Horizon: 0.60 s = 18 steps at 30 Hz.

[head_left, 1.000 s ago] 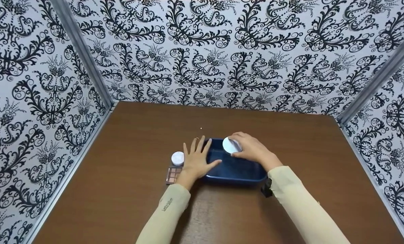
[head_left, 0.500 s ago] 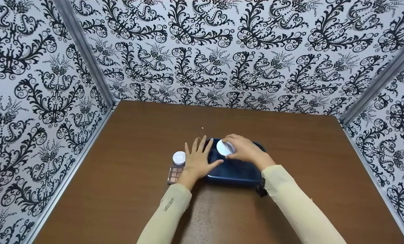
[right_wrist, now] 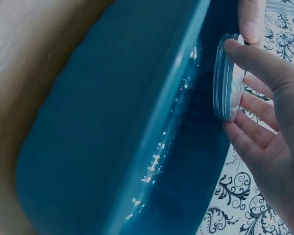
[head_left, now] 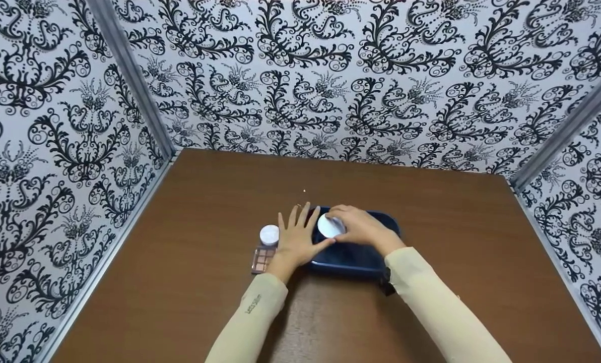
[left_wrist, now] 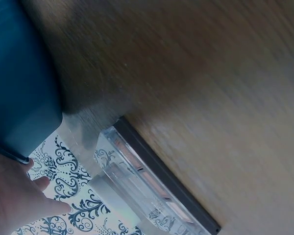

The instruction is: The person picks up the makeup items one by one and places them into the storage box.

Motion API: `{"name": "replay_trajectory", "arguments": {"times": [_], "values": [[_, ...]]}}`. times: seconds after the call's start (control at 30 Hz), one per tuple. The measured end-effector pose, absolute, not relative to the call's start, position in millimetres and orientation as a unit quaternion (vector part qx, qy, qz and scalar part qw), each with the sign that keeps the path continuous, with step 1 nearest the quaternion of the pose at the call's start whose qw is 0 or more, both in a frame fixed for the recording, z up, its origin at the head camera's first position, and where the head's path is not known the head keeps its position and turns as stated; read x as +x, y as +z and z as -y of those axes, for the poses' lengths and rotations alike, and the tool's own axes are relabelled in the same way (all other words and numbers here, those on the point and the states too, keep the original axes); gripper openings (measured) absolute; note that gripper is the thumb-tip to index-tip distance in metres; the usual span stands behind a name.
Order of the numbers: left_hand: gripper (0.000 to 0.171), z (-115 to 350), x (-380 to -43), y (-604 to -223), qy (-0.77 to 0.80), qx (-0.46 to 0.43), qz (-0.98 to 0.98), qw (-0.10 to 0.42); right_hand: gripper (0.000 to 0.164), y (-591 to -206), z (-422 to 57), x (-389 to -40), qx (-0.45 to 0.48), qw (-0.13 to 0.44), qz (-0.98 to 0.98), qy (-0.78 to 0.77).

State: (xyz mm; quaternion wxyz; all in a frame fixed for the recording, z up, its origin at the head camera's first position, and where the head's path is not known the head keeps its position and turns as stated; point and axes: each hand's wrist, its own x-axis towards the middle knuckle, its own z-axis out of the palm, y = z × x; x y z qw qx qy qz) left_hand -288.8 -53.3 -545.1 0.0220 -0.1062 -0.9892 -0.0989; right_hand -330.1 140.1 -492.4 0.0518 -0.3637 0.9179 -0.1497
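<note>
My right hand [head_left: 365,231] grips a round white compact [head_left: 325,228] by its edge, thumb on one side and fingers on the other. It is tilted on edge over the dark blue tub [head_left: 350,270]; the right wrist view shows the compact's [right_wrist: 225,81] clear layered rim. My left hand [head_left: 296,242] lies with fingers spread over the tub's left side, its thumb tip right by the compact's lower edge. To its left sit a round white case [head_left: 269,235] and an eyeshadow palette [head_left: 263,259] with a clear lid, both partly covered by this hand.
The brown table [head_left: 219,201] carries everything, with patterned panels [head_left: 300,75] at its back and sides. In the left wrist view the palette [left_wrist: 159,178] lies a short way from the tub's wall [left_wrist: 24,73]. A tiny light speck [head_left: 304,190] shows behind the tub.
My right hand has carried the compact leftward across the tub, up to the left thumb. The left hand has stayed spread in nearly the same place.
</note>
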Motion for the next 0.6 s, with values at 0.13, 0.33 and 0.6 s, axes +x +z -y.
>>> {"name": "replay_trajectory", "arguments": {"times": [0.13, 0.33, 0.6], "values": [[0.095, 53.9, -289.3, -545.4, -0.105, -0.108, 0.988, 0.022, 0.061, -496.4, -138.3, -330.8, -0.37, 0.056, -0.916, -0.146], [0.096, 54.9, -291.1, -547.3, -0.102, -0.111, 0.988, 0.027, 0.059, -498.9, -135.0, -333.2, -0.369, 0.074, -0.917, -0.134], [0.098, 54.6, -289.4, -546.2, -0.107, -0.11, 0.988, 0.017, 0.055, -506.6, -128.4, -335.8, -0.376, 0.084, -0.915, -0.12]]}}
